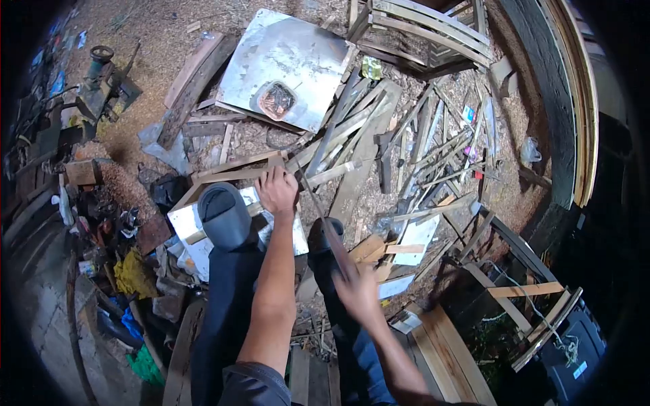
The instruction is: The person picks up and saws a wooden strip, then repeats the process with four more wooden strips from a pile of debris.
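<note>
My left hand (277, 190) is closed over the end of a piece of wood (233, 164), with the fingers bent around it in front of my knees. My right hand (357, 295), smeared by motion, grips the near end of a handsaw (332, 233). Its long narrow blade is seen nearly edge-on and runs forward to just right of my left hand. Whether the teeth touch the wood is not clear. Below the left hand, a pale board (191, 223) lies partly under my grey-clad foot or knee (223, 215).
A stained metal-topped panel (291, 57) lies ahead on sawdust. Scrap strips (440, 145) are heaped to the right, near a slatted wooden frame (433, 30). Planks (440, 352) and a dark bin (575, 352) stand at lower right. Rags and rubble (135, 274) crowd the left.
</note>
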Available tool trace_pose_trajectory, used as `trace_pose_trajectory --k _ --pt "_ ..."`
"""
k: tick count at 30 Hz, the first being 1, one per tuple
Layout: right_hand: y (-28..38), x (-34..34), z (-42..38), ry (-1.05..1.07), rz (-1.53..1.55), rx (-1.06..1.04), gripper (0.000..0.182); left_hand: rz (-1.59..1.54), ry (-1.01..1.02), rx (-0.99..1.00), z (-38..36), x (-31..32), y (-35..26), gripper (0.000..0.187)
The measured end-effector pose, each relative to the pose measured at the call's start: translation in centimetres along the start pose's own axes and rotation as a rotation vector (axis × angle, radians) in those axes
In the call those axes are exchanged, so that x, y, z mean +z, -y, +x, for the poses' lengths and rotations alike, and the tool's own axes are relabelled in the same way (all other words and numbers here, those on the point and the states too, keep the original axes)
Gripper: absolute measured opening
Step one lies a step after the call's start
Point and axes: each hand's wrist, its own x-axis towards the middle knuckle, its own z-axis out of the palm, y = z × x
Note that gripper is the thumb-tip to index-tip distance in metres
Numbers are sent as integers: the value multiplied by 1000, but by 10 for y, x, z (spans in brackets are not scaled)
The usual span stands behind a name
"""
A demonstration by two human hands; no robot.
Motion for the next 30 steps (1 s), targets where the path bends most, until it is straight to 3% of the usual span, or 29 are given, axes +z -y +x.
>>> trace_pose_trajectory --k 1,4,6,8,9,10,11,14,15,16,18,19,22,24,26,27,30 --pt "-22 36 47 16 -97 68 35 -1 39 0 0 -1 1 13" --pt "-15 43 76 71 58 238 40 21 72 -4 2 -5 0 12" --pt "15 -16 -12 -33 17 27 45 39 17 7 7 -1 -2 13" --pt "24 -27 -17 -55 235 -35 51 37 68 -9 1 -6 0 13" --pt "18 -14 -1 101 6 229 40 18 58 -6 0 -3 0 13" --pt "0 23 44 24 -38 222 31 18 65 0 -1 -3 1 13" --pt "-1 21 38 30 -41 229 31 -24 57 10 -6 -6 -1 13" --pt "9 13 35 113 -91 217 42 -45 48 14 -2 -5 0 13" --pt "13 -9 5 -73 136 -121 49 -22 34 -7 3 -2 -4 13" --pt "-16 19 -27 -179 522 -52 61 14 38 -23 2 -4 -2 13" --pt "-5 5 8 60 35 102 50 -14 33 -25 0 -6 -2 12" --pt "-20 35 56 59 -11 181 41 -27 69 -29 1 -8 -1 13" --pt "-18 46 73 191 -94 343 45 -62 86 -4 10 -7 -2 15" --pt "-11 -8 -37 184 -115 382 41 10 89 -27 3 -7 -4 13" --pt "-30 -20 -109 -29 105 583 23 -12 74 -10 -2 -6 1 12" --pt "-45 -21 -117 -53 243 690 32 -16 52 3 -3 -5 0 12" --pt "-68 -17 -91 -45 275 621 29 -23 46 -10 1 -6 -3 11"
